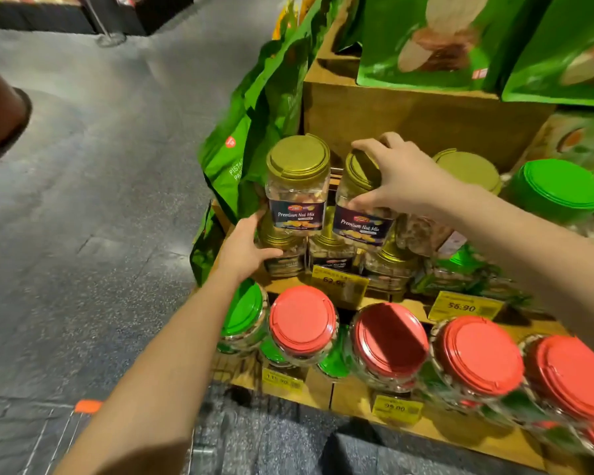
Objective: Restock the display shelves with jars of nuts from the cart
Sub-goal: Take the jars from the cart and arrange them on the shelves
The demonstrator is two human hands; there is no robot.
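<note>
On the wooden display, the left hand cups the lower left corner of a gold-lidded jar, fingers curled behind it and thumb beneath, with green bags leaning just left of that grip. To its right, the right hand clamps a second jar from above, fingers over the lid and thumb on its front. Both jars are directly over a lower row of jars, and red-lidded jars stand below the wrists.

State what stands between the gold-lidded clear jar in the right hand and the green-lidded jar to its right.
Another gold-lidded clear jar, partly behind the right hand; head view.
</note>
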